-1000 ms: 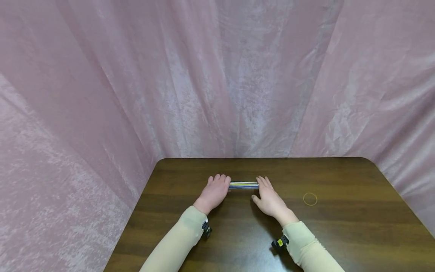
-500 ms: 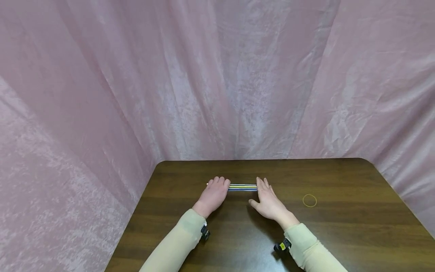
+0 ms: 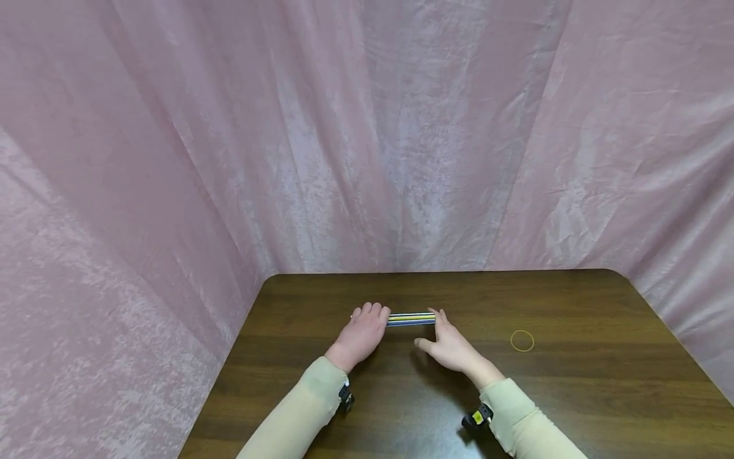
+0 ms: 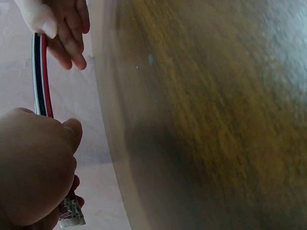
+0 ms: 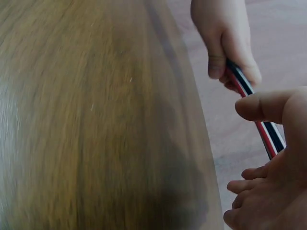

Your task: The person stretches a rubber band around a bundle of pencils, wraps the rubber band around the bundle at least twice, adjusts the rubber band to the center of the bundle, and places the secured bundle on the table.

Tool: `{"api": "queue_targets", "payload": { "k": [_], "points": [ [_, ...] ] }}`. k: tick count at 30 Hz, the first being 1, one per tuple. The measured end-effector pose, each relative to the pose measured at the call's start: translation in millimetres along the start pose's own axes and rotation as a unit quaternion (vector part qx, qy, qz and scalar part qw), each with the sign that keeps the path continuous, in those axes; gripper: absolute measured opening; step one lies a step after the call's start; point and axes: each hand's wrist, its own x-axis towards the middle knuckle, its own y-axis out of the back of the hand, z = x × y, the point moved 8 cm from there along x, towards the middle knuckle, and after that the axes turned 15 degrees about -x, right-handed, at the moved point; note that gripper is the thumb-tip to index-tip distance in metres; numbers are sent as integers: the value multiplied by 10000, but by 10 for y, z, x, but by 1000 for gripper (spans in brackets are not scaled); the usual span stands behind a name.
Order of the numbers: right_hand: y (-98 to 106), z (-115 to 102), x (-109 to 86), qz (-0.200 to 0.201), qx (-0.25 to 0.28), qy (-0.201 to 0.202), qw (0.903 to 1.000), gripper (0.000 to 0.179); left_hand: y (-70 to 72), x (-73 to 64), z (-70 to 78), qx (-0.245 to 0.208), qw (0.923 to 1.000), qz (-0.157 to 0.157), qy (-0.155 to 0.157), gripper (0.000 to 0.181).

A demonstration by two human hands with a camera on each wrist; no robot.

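My left hand (image 3: 360, 333) grips a bundle of slim pencils (image 3: 411, 319) in mixed colours, including yellow, blue and white, held sideways over the table. In the left wrist view, printed pencil ends (image 4: 72, 213) poke out below the left fist. Red, black and white pencils (image 4: 42, 76) run on from it towards the other hand. My right hand (image 3: 452, 347) is at the bundle's right end, its palm facing that end, thumb apart and fingers loosely extended rather than wrapped round it. That end is hidden behind the right hand in the head view.
A thin yellow rubber band (image 3: 522, 340) lies on the brown wooden table (image 3: 573, 395), to the right of the right hand. Pink curtains (image 3: 367, 140) hang behind the table's far edge and along its sides.
The right hand has shifted slightly left and its fingers have bent a little at the bundle's end. The left hand keeps its grip on the pencils. The rubber band stays put.
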Motion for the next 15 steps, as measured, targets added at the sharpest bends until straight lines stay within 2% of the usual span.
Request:
{"api": "queue_targets", "payload": {
  "k": [4, 13, 15],
  "points": [
    [6, -3, 14, -38, -25, 124, 9999, 85, -1, 1, -14, 5, 10000, -36, -25, 8],
    [70, -4, 5, 390, -1062, 264, 9932, 87, 41, 10, 19, -39, 9999, 37, -123, 8],
    [67, -6, 11, 369, -1165, 284, 9921, 88, 50, 20, 21, -41, 9999, 0, -140, 9]
  ]
}}
